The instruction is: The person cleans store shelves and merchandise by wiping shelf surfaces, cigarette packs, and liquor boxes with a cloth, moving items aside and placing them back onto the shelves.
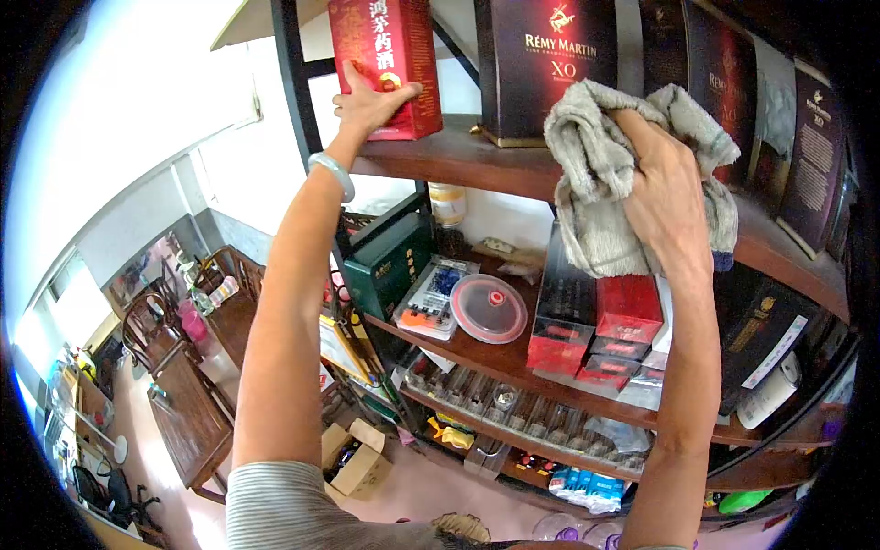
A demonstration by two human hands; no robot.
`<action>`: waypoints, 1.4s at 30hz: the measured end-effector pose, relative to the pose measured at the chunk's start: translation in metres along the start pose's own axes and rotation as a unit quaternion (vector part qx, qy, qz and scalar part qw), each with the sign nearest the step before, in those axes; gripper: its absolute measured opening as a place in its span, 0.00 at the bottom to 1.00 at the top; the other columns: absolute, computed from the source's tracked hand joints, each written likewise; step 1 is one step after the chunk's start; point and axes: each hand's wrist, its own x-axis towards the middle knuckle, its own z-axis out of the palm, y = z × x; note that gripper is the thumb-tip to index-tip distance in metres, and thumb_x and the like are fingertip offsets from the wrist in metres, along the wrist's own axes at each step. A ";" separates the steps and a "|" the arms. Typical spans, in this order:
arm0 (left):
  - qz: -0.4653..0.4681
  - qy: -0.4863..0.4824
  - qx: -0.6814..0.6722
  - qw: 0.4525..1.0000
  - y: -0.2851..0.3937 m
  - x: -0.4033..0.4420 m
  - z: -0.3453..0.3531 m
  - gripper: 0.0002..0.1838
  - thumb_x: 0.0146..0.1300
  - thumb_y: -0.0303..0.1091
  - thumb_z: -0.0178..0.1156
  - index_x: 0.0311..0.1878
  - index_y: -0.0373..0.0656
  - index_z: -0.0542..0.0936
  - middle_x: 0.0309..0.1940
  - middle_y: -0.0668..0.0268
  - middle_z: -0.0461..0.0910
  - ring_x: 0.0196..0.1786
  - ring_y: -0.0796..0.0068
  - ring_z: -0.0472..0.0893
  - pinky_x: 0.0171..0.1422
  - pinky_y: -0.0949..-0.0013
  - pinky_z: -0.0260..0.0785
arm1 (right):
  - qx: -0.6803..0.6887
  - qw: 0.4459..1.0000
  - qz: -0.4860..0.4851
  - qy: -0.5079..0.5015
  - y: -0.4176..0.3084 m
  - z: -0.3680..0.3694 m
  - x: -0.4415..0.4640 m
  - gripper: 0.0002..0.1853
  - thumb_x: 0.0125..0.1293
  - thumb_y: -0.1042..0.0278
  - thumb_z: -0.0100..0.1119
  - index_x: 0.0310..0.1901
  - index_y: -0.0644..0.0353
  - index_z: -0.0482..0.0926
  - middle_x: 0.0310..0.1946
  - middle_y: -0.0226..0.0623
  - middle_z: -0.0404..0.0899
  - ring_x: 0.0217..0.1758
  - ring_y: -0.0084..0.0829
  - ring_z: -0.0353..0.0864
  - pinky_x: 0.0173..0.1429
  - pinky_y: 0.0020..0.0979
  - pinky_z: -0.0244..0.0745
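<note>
My left hand (371,105) is against the front of a red box (403,55) with Chinese lettering, upright at the left end of the upper shelf. Its thumb reaches the box's right front edge and the other fingers its left side, gripping across the front. A bunched grey towel (587,220) is in my right hand (665,179), with the fingertips hidden in its folds. The towel hangs over the upper shelf's front edge, before the dark Rémy Martin boxes. Nearest to it on the left is a large Rémy Martin XO box (550,69).
On the shelf below are a green box (390,266), a clear round lidded container (489,309) and red boxes (628,307). Several glasses (504,396) line a lower shelf. An open cardboard box (362,463) stands on the floor. Wooden furniture (192,417) is at the left.
</note>
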 end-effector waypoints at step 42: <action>-0.063 0.113 0.119 0.985 0.034 -0.030 0.009 0.69 0.30 0.74 0.64 0.71 0.52 0.39 0.55 0.34 0.55 0.59 0.36 0.59 0.55 0.38 0.54 | -0.006 1.000 -0.003 0.010 -0.006 0.001 -0.002 0.17 0.57 0.62 0.52 0.45 0.64 0.75 0.40 0.52 0.77 0.44 0.52 0.75 0.47 0.41 0.67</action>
